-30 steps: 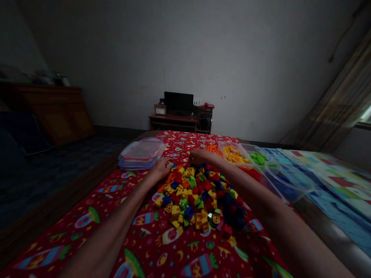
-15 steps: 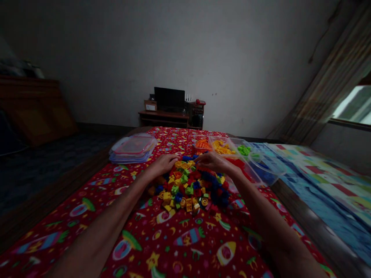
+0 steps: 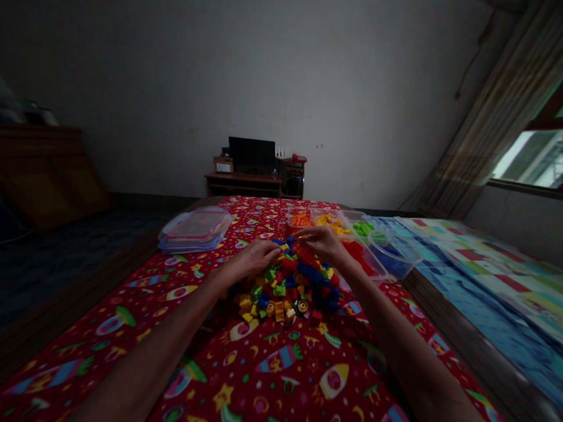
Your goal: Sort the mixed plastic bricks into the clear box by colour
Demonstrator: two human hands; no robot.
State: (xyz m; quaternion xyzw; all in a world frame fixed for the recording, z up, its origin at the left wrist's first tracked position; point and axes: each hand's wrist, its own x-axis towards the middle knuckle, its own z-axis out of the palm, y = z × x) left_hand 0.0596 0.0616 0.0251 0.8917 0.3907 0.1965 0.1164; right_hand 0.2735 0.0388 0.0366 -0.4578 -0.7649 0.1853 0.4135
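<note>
A heap of mixed toy building blocks (image 3: 280, 291) in yellow, green, blue and red lies on the red patterned cloth (image 3: 246, 369). At the heap's far left edge is my left hand (image 3: 260, 257), its fingers closed together and pointing in over the blocks. My right hand (image 3: 323, 241) hovers above the far right part, fingers bent down toward the thumb. Red pieces (image 3: 305, 253) show just beneath it. What either hand grips, if anything, is too small and dark to make out.
Right of the heap stand clear containers with orange blocks (image 3: 301, 220), yellow blocks (image 3: 331, 223), green blocks (image 3: 363, 228) and red blocks (image 3: 359, 255). A round clear tub (image 3: 411, 258) holds blue ones. Stacked plastic lids (image 3: 196, 228) lie at the left.
My left hand has shifted inward over the heap. My right hand has risen slightly, and red pieces now show below it. The whole view has turned a little to the right.
</note>
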